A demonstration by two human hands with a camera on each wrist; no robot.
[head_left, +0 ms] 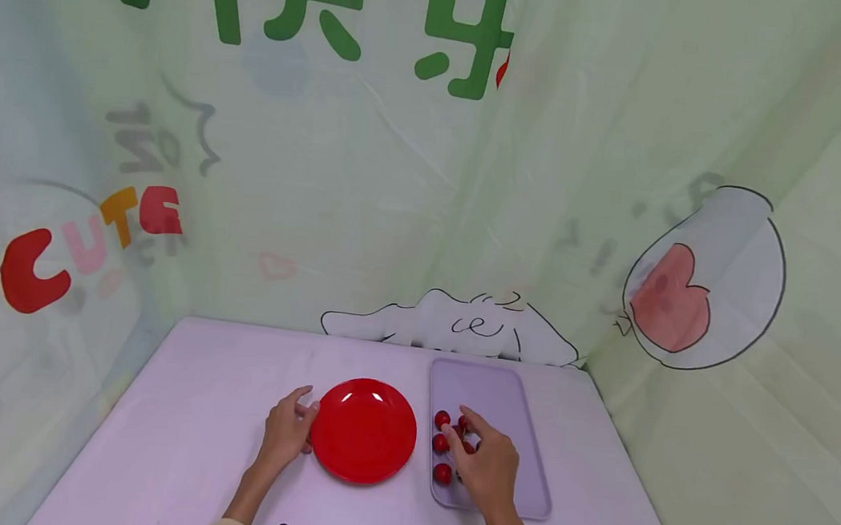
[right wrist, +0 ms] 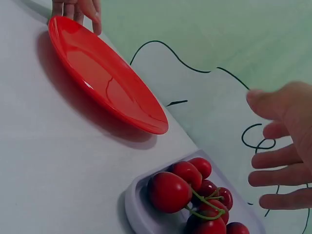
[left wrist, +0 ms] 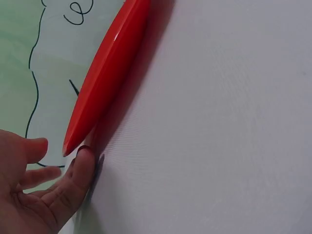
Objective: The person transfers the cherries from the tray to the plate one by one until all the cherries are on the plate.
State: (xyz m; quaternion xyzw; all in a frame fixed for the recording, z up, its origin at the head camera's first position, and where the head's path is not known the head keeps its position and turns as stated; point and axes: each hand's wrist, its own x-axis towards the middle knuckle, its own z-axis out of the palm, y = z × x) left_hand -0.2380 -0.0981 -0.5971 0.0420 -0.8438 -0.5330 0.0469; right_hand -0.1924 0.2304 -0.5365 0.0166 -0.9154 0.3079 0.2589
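Cherries [head_left: 441, 443] are held in the tray [head_left: 488, 387], right of lower centre in the head view, and are gathered along its left side, beneath and to the left of the fingers of the right hand [head_left: 490, 469]. By that hand some of them are hidden, and it is clearly the nearer one; the left hand [head_left: 287, 427] is placed well apart, beyond the plate [head_left: 363, 432]. No long axis is offered by the round fruit, whereas the tray is laid lengthwise up and down the frame. At the right edge of the right wrist view, that hand's fingers are seen loose and parted, with nothing grasped. At the plate's left rim in the head view, the left hand is relaxed and no grip is seen; whether the rim is touched cannot be told. Glossy, deep red skins, darkened in patches, are shown by the cherries, with thin green stems crossed among some of them. The pale purple tray is set on the counter [head_left: 240, 372], right of the red plate.
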